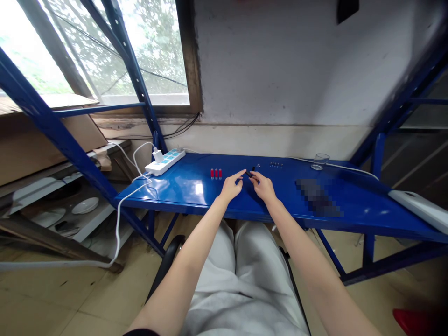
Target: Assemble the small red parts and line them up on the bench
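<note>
Both my hands meet over the middle of a blue metal table (pixel 189 186). My left hand (pixel 231 185) and my right hand (pixel 263 185) pinch a small black part (pixel 249 174) between their fingertips, one hand at each end. Just left of my left hand stand three small red pieces (pixel 216 173) in a row. A row of several tiny dark bits (pixel 276 164) lies behind my right hand, with one more tiny bit (pixel 258 165) beside it.
A white power strip (pixel 165 161) with a plugged charger and white cable lies at the table's left back. An empty glass (pixel 320 161) stands at the back right. A blurred dark patch (pixel 318 198) lies right of my hands. Blue rack posts (pixel 52 126) frame both sides.
</note>
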`<state>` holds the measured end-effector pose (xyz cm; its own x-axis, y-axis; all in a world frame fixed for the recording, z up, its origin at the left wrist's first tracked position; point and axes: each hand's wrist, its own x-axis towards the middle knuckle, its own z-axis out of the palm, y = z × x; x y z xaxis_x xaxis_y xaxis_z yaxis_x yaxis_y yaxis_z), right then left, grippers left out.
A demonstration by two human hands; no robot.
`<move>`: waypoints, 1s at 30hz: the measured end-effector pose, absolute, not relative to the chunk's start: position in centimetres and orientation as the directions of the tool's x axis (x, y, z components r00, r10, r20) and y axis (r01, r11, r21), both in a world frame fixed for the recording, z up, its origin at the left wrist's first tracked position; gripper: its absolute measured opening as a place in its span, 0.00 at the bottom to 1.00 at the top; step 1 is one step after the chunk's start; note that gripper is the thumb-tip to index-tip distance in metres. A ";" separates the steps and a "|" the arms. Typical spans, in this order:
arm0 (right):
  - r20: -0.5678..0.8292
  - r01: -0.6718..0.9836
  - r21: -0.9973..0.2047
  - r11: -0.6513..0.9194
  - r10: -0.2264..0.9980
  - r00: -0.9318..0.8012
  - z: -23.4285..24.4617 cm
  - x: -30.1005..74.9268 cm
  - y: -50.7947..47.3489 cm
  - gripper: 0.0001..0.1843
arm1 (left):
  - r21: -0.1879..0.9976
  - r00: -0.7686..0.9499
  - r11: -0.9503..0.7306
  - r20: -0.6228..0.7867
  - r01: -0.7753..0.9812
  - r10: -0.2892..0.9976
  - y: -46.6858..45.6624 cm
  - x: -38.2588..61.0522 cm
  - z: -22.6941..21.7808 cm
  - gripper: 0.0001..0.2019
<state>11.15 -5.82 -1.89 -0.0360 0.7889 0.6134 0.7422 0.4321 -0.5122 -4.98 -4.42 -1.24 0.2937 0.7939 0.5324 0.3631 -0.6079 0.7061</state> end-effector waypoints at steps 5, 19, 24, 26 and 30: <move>0.620 0.740 -0.511 0.437 0.784 -0.035 -1.9 11.2 -5.8 0.19 | 0.695 0.321 -0.631 0.545 0.344 0.775 -4.4 -5.0 -1.2 0.24; 0.583 0.743 -0.515 0.428 0.810 -0.062 -2.0 11.1 -5.6 0.20 | 0.700 0.196 -0.597 0.571 0.392 0.797 -5.0 -4.8 -0.9 0.18; 0.577 0.776 -0.464 0.428 0.811 -0.102 -2.2 10.8 -5.4 0.19 | 0.672 0.163 -0.623 0.617 0.400 0.770 -5.5 -4.4 -0.5 0.15; 0.578 0.790 -0.441 0.426 0.808 -0.113 -2.2 10.7 -5.4 0.19 | 0.671 0.154 -0.635 0.631 0.384 0.760 -5.4 -4.3 -0.5 0.16; 0.573 0.803 -0.423 0.420 0.810 -0.122 -2.2 10.7 -5.4 0.19 | 0.674 0.155 -0.636 0.631 0.376 0.760 -5.2 -4.3 -0.6 0.14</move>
<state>10.69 -5.41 -2.18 -0.1217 0.8102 0.5734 0.8031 0.4199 -0.4228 -4.28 -5.21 -0.65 0.1549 0.7599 0.6314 0.3760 -0.6363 0.6736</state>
